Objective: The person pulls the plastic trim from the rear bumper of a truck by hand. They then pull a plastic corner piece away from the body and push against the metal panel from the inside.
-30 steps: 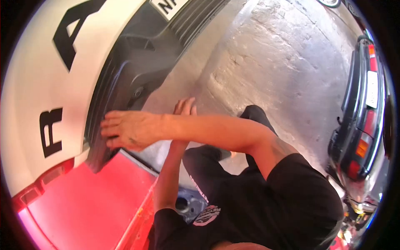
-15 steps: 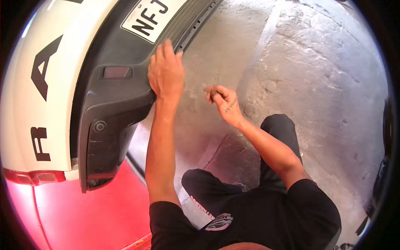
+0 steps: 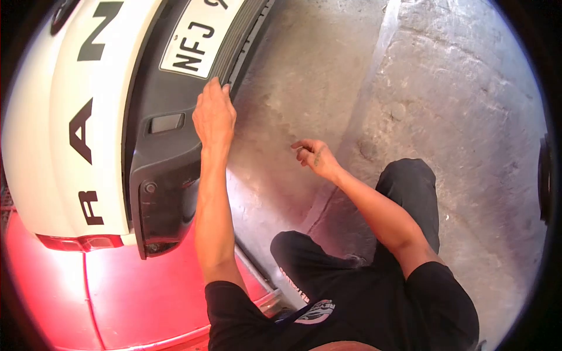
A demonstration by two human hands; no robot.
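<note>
My left hand (image 3: 214, 114) lies against the lower edge of the dark grey rear bumper (image 3: 170, 149), its fingers stretched out just below the number plate (image 3: 190, 54). The palm side and whatever it touches underneath are hidden. My right hand (image 3: 316, 158) hangs in the air over the floor, apart from the bumper. Its fingers are loosely bent and spread, with nothing visible between them. A small rectangular lamp or reflector (image 3: 167, 123) is set into the bumper left of my left hand. Further down, a round bolt head (image 3: 150, 187) shows on the bumper's end.
The white tailgate (image 3: 58, 128) with large black letters rises at the left. Below it are a red tail light (image 3: 82, 242) and a glossy red panel (image 3: 146, 298). My bent knees (image 3: 410, 181) are over the worn concrete floor (image 3: 468, 117). A dark round object (image 3: 545, 178) stands at the far right.
The view has shifted, so the vehicle shows further right and lower. My left hand stays at the bumper edge. The fingers of my right hand have loosened from a tighter curl.
</note>
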